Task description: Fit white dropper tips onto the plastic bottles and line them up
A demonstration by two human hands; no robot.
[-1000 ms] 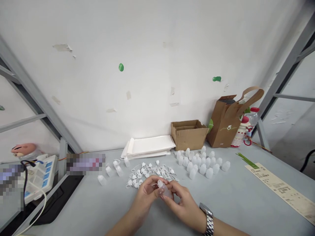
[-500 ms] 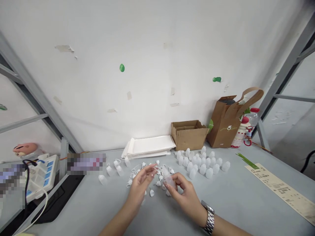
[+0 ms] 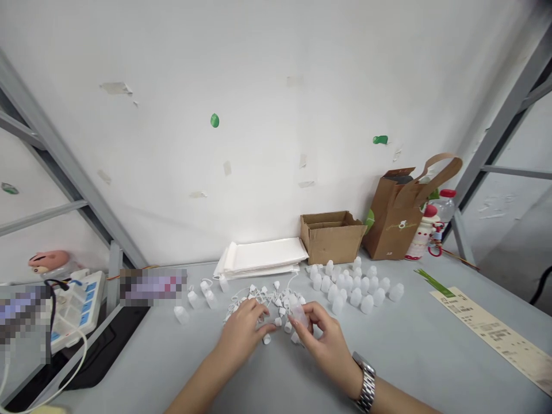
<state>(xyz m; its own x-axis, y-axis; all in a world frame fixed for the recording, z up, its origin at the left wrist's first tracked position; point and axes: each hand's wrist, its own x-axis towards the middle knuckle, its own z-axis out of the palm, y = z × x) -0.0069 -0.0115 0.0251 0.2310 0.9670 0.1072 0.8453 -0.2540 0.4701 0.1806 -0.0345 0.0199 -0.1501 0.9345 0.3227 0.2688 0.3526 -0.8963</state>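
My right hand [image 3: 322, 333] grips a small frosted translucent plastic bottle [image 3: 297, 310] between thumb and fingers, its narrower end pointing up. My left hand [image 3: 245, 329] is lowered at the near left side of a pile of small white caps with thin white cords [image 3: 277, 286]. Its thumb and curved fingers are apart, and no object shows between them; the fingertips partly cover the pile. Several similar frosted bottles [image 3: 356, 296] stand grouped to the right. Further left are a few bottles [image 3: 210, 299], some with a cord loop at the top.
White flat packets [image 3: 265, 256] lie stacked by the wall, next to an open cardboard box [image 3: 332, 241]. A brown paper bag [image 3: 394, 224] and drink bottles stand at back right. A printed paper strip [image 3: 491, 333] lies right; a power strip [image 3: 80, 310] with cables sits left.
My left hand has come down and turned palm-downward onto the near left of the cap pile. My right hand stays almost in place, still holding the bottle.
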